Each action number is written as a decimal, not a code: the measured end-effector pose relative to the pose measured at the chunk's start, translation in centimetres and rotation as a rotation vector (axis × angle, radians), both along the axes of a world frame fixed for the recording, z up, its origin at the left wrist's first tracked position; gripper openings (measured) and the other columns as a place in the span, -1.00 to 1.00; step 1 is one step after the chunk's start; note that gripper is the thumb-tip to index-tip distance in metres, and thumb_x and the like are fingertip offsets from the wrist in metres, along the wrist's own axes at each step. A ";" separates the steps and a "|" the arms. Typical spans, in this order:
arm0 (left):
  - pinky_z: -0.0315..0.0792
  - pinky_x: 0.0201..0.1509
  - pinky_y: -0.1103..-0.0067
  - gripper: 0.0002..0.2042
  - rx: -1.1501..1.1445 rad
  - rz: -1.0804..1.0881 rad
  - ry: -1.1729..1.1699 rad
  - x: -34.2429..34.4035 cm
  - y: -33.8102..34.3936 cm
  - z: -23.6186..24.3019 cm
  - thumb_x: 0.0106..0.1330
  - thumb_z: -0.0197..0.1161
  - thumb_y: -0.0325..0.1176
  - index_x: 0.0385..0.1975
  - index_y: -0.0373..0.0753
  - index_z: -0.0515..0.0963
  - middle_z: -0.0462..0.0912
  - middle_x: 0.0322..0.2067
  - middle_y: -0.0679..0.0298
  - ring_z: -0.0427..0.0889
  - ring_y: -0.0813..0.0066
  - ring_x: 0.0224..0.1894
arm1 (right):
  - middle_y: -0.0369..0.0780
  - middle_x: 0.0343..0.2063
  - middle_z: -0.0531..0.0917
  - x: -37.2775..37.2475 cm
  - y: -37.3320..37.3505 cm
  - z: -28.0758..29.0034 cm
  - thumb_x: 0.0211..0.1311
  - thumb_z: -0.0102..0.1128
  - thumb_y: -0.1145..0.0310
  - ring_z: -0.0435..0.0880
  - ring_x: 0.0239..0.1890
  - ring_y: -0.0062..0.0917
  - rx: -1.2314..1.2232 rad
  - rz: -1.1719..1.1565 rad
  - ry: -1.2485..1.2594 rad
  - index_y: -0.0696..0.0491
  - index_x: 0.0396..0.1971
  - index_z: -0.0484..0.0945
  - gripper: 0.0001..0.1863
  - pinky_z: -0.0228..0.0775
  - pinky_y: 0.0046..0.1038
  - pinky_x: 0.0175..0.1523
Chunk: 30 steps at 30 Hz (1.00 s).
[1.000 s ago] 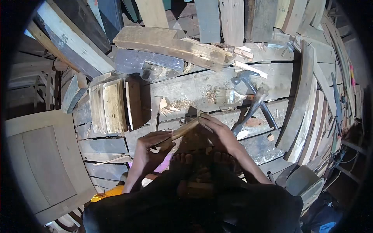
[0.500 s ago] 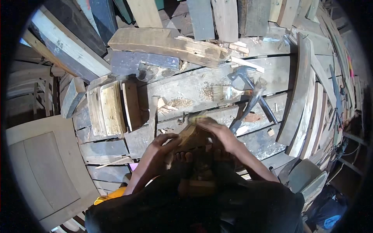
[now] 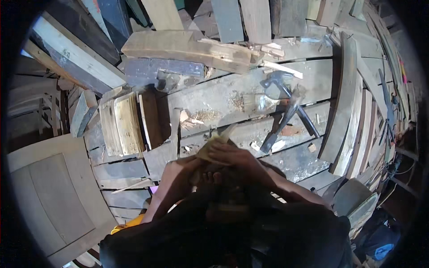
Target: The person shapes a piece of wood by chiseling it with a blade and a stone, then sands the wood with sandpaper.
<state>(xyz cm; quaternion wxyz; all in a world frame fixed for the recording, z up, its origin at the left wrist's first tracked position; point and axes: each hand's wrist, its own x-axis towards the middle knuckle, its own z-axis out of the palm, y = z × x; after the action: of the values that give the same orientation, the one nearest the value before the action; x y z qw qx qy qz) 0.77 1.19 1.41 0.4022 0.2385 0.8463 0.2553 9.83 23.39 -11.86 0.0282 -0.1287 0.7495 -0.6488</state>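
Observation:
Close in front of my body, my left hand [image 3: 178,173] grips a small brown piece of wood, mostly hidden by my hands, the shadow and a sheet. My right hand [image 3: 230,156] is closed over the thin tan sheet, which looks like sandpaper [image 3: 210,152], and presses it onto that wood. One pointed corner of the sheet sticks up beyond the fingers. Beyond my right hand, a claw hammer [image 3: 306,120] lies crossed with another dark-handled tool [image 3: 279,131], and a flat brush [image 3: 254,103] lies beside them.
Wood shavings [image 3: 203,117] are scattered over the plank surface [image 3: 201,100]. A long timber block [image 3: 187,47] lies at the back and upright wood blocks [image 3: 127,125] stand at left. Curved boards [image 3: 342,102] line the right side. A panelled door [image 3: 58,196] is at lower left.
My right hand has drawn back toward my body and left, from the far end of the wood, with the tan sheet now bent up beyond its fingers. My left hand has stayed near its place.

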 end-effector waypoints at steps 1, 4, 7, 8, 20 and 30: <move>0.66 0.05 0.32 -0.52 -0.002 -0.001 0.004 0.3 -0.7 -0.8 0.13 0.38 -0.47 0.13 -0.22 0.65 0.69 0.09 -0.07 0.75 -0.05 0.02 | -0.08 0.38 0.50 -0.4 0.2 -1.1 0.27 0.27 0.48 0.40 0.47 -0.24 -0.004 0.080 0.046 0.02 0.32 0.54 -0.43 0.14 -0.27 0.60; 0.64 0.10 0.35 -0.50 0.222 0.033 0.273 1.6 -2.8 -4.6 0.09 0.39 -0.51 0.13 -0.24 0.65 0.70 0.06 -0.12 0.73 -0.07 0.05 | -0.10 0.37 0.52 -2.2 2.1 -6.9 0.39 0.23 0.39 0.47 0.42 -0.24 0.051 -0.041 -0.210 0.18 0.30 0.51 -0.49 0.24 -0.31 0.53; 0.63 0.10 0.34 -0.50 0.183 0.046 0.127 0.2 1.0 -3.1 0.09 0.40 -0.51 0.14 -0.26 0.64 0.70 0.04 -0.16 0.73 -0.10 0.05 | 0.00 0.31 0.56 1.8 1.2 -19.7 0.41 0.26 0.34 0.50 0.40 -0.19 -0.065 -0.186 0.144 0.15 0.24 0.58 -0.55 0.34 -0.29 0.45; 0.62 0.11 0.33 -0.51 0.119 0.149 0.041 0.5 -0.9 -2.0 0.10 0.40 -0.52 0.12 -0.30 0.64 0.70 0.03 -0.18 0.73 -0.11 0.05 | 0.03 0.26 0.60 -0.2 -2.5 -3.9 0.37 0.31 0.33 0.49 0.40 -0.11 -0.076 -0.074 -0.067 0.13 0.22 0.61 -0.55 0.32 -0.25 0.47; 0.65 0.05 0.36 -0.52 0.118 0.171 0.028 1.0 -1.3 -2.5 0.03 0.46 -0.47 0.04 -0.36 0.66 0.73 -0.06 -0.19 0.77 -0.08 -0.01 | 0.02 0.26 0.60 -0.7 -1.6 -2.5 0.41 0.22 0.44 0.53 0.38 -0.19 -0.093 -0.068 -0.021 0.17 0.22 0.57 -0.58 0.30 -0.23 0.48; 0.63 0.12 0.40 -0.59 0.161 0.207 -0.008 1.1 -1.5 -2.5 0.16 0.41 -0.51 0.07 -0.36 0.66 0.72 -0.01 -0.17 0.75 -0.04 0.06 | -0.05 0.12 0.71 -2.7 -2.3 -2.8 0.42 0.22 0.34 0.63 0.26 -0.12 -0.100 -0.030 0.326 0.07 0.15 0.65 -0.65 0.50 -0.29 0.31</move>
<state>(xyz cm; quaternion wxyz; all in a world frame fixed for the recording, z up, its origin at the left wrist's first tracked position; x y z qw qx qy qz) 1.83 -0.30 -1.10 0.3565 0.1806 0.8416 0.3634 7.17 21.09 -14.63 -0.1100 -0.2225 0.7126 -0.6562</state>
